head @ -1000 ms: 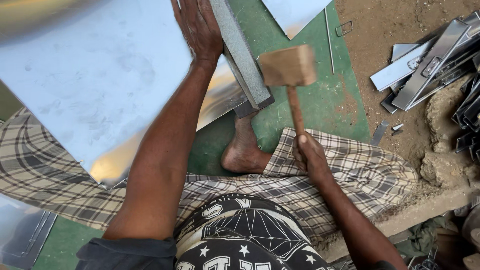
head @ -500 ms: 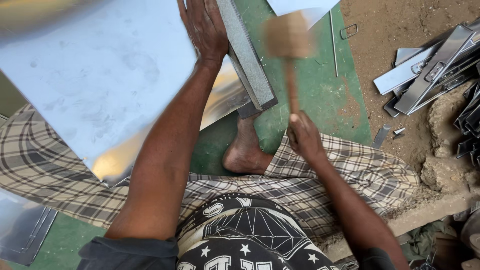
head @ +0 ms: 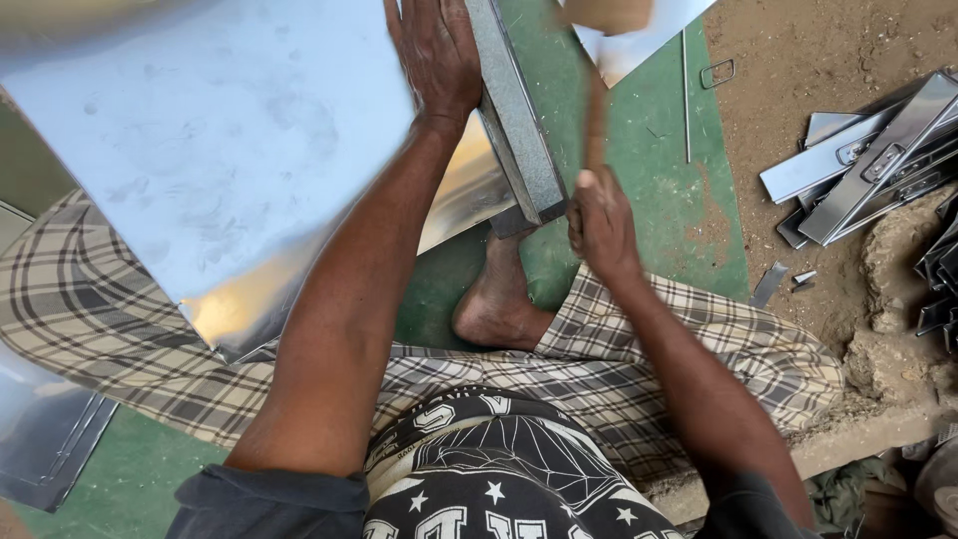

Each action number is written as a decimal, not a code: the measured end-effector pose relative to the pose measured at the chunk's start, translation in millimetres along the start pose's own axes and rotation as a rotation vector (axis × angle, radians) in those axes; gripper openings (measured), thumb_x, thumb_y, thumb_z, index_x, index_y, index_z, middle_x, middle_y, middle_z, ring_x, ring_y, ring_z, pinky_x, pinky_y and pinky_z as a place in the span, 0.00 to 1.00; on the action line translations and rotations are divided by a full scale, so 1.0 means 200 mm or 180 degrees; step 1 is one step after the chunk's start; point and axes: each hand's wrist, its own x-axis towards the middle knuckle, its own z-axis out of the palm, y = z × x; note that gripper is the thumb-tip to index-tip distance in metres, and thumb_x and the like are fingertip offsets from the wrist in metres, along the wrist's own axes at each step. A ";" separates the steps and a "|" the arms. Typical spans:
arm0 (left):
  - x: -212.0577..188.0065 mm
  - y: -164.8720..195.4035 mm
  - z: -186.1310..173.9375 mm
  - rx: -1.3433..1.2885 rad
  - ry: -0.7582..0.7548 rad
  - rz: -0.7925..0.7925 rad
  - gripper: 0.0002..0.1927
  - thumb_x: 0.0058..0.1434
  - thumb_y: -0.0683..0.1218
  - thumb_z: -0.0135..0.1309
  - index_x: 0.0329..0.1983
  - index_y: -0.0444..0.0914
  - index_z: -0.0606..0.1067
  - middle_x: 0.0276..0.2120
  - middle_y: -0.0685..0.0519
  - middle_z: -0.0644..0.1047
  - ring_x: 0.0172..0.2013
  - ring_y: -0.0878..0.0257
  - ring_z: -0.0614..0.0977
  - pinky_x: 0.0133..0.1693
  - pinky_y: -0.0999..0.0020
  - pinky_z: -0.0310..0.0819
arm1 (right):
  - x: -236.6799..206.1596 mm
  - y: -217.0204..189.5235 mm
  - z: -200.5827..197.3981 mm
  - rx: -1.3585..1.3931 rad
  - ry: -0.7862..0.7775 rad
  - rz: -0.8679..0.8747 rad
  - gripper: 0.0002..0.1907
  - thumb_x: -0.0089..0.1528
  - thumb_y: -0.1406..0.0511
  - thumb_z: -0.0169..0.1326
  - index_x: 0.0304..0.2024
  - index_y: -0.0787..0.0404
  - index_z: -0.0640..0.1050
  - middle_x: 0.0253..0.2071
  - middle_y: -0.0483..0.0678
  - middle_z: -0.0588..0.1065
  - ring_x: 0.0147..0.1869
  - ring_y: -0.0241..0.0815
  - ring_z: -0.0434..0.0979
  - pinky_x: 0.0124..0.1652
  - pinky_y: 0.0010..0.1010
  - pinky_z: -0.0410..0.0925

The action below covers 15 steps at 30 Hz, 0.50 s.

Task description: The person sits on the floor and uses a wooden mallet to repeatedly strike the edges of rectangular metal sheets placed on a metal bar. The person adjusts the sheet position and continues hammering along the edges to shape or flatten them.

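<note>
My left hand (head: 436,55) presses flat on a large shiny metal sheet (head: 200,150), right at its folded edge. That edge lies against a long grey steel bar (head: 519,120) that slants across the green floor. My right hand (head: 599,222) grips the wooden handle of a mallet (head: 597,70). The mallet is raised and blurred, its wooden head at the top edge of the view above the bar. My bare foot (head: 494,304) rests under the bar's near end.
A green mat (head: 659,190) covers the floor under the work. Several cut metal strips and channel pieces (head: 868,160) lie on the dirt to the right. Another metal sheet (head: 40,429) lies at lower left, and a thin wire rod (head: 686,95) on the mat.
The mallet has swung upward and away from me, its head now at the top edge of the view. My right hand rose with it. My left hand stays on the sheet.
</note>
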 end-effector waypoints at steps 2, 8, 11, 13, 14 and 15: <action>0.01 0.01 0.00 0.0041 0.0037 0.0011 0.16 0.75 0.48 0.40 0.58 0.38 0.72 0.54 0.46 0.77 0.61 0.48 0.74 0.73 0.44 0.49 | 0.04 -0.03 0.01 0.0054 -0.0245 0.0085 0.23 0.72 0.46 0.41 0.38 0.57 0.65 0.21 0.38 0.63 0.16 0.30 0.56 0.14 0.26 0.54; 0.03 0.03 -0.01 0.0113 0.0185 0.0180 0.18 0.77 0.49 0.39 0.65 0.37 0.68 0.61 0.43 0.74 0.66 0.47 0.71 0.74 0.47 0.45 | 0.19 -0.11 0.06 -0.0070 0.0214 -0.0810 0.22 0.73 0.45 0.39 0.39 0.55 0.65 0.21 0.37 0.64 0.16 0.28 0.59 0.14 0.25 0.57; 0.04 0.04 -0.03 0.0210 0.0083 0.0159 0.19 0.77 0.49 0.39 0.66 0.39 0.69 0.61 0.47 0.75 0.66 0.51 0.72 0.76 0.47 0.46 | 0.25 -0.14 0.08 0.0420 -0.0226 -0.0210 0.21 0.73 0.47 0.42 0.40 0.57 0.65 0.22 0.38 0.63 0.16 0.29 0.54 0.14 0.26 0.52; 0.04 0.04 -0.03 0.0178 0.0021 0.0082 0.18 0.76 0.49 0.39 0.65 0.40 0.70 0.61 0.48 0.76 0.66 0.53 0.72 0.76 0.48 0.46 | 0.29 -0.16 0.09 0.0704 0.0157 -0.1080 0.24 0.74 0.44 0.40 0.42 0.57 0.64 0.24 0.39 0.62 0.18 0.30 0.56 0.16 0.27 0.53; 0.05 0.05 -0.03 0.0124 0.0021 0.0078 0.18 0.76 0.49 0.39 0.65 0.40 0.69 0.61 0.48 0.75 0.67 0.53 0.72 0.76 0.48 0.46 | 0.30 -0.17 0.10 0.0219 0.0223 -0.1040 0.25 0.73 0.43 0.38 0.41 0.56 0.64 0.22 0.38 0.63 0.17 0.29 0.57 0.15 0.26 0.55; 0.05 0.05 -0.03 0.0076 0.0030 0.0081 0.19 0.76 0.48 0.38 0.65 0.40 0.69 0.61 0.47 0.75 0.67 0.53 0.71 0.77 0.49 0.46 | 0.32 -0.18 0.10 -0.0261 0.0280 -0.1004 0.25 0.72 0.42 0.36 0.40 0.55 0.65 0.21 0.38 0.63 0.16 0.28 0.59 0.14 0.25 0.57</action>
